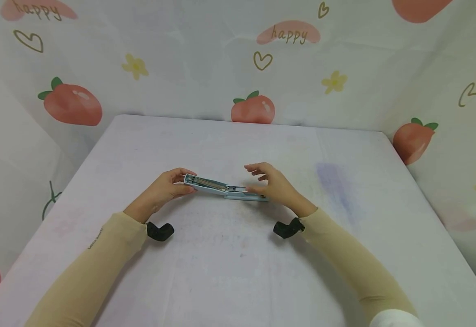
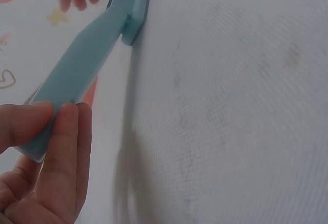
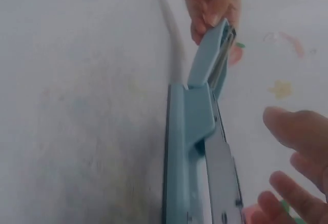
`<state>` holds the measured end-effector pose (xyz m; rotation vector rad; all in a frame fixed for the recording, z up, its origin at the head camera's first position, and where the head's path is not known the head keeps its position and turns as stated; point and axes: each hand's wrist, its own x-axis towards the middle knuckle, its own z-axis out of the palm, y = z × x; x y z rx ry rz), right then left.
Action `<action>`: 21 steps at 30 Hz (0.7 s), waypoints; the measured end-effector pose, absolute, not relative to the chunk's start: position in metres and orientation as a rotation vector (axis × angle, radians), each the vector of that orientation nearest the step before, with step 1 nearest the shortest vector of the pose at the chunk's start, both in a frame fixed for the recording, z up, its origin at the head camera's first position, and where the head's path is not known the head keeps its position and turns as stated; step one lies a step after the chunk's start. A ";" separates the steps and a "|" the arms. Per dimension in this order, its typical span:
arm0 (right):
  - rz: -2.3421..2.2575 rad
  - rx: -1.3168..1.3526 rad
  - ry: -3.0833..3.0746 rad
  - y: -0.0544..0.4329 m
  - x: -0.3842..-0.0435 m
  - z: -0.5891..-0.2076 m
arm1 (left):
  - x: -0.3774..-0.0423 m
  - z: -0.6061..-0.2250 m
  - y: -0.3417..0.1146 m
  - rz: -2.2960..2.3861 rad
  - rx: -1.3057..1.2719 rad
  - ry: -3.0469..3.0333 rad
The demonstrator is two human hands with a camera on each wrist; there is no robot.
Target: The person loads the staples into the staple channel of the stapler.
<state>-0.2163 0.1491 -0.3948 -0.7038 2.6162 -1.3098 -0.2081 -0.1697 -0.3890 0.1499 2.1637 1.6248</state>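
Head view has your stapler (image 1: 223, 187) in the middle of the frame, stretched between your two hands. Your left hand (image 1: 165, 190) pinches the end of its cover (image 2: 84, 55), thumb on one side and fingers on the other; the left wrist view shows that grip narrow, at the lower left. Your right hand (image 1: 278, 187) is spread, with a wide gap between thumb and fingers. Its thumb crosses in front of the stapler in the head view, yet the right wrist view shows the thumb beside the metal, apart from it.

The stapler is unfolded into a long, shallow bend: the cover tilts up toward your left hand, hollow side up, and the base (image 3: 177, 157) runs level toward your right. You cannot tell from these views whether the base touches the table (image 1: 238, 277).

Cover and base are smooth, pale blue and look like plastic, with rounded edges. The magazine (image 3: 223, 180) is a straight, grey metal channel, and thin metal parts line the cover's hollow.

Your tan sleeves (image 1: 340, 254) reach in from the lower corners, a bent black piece (image 1: 160, 231) at each wrist. Under them the whitish table has a fine weave and a purple smudge (image 1: 338, 186) at centre right. Behind, a creased white cloth (image 1: 197, 81) carries printed peaches (image 1: 74, 104), yellow flowers (image 1: 135, 66) and hearts (image 1: 262, 61).
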 end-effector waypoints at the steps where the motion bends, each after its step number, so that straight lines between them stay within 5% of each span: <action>1: -1.329 -0.692 2.611 0.152 -0.216 -0.396 | -0.208 -0.389 -0.170 1.628 0.150 2.162; 21: -1.228 -0.504 2.585 0.188 -0.205 -0.421 | -0.207 -0.387 -0.171 1.631 0.160 2.152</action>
